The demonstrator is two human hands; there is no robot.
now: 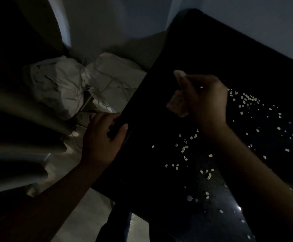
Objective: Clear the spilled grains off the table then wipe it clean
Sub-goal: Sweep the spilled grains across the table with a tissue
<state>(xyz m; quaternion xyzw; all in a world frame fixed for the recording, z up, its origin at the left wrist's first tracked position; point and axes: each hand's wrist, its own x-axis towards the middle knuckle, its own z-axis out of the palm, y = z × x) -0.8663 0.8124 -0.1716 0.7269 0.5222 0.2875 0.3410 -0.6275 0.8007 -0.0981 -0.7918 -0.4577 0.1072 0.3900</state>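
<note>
A dark table [159, 172] fills the right half of the view. Pale spilled grains [182, 149] lie scattered over it, from the near middle to a denser patch [247, 100] at the right. My left hand [102, 142] clasps the table's left edge, thumb on top and fingers over the side. Above the tabletop my right hand [199, 98] hovers just left of the denser patch, with the fingers curled into a loose fist and the thumb up. Nothing shows inside the fist.
White tied sacks or cloth bundles [76, 84] with strings lie on the floor left of the table. A folded curtain [20, 133] hangs at far left. A pale wall [247, 23] runs behind the table. Small drops [189, 198] glisten near the table's front.
</note>
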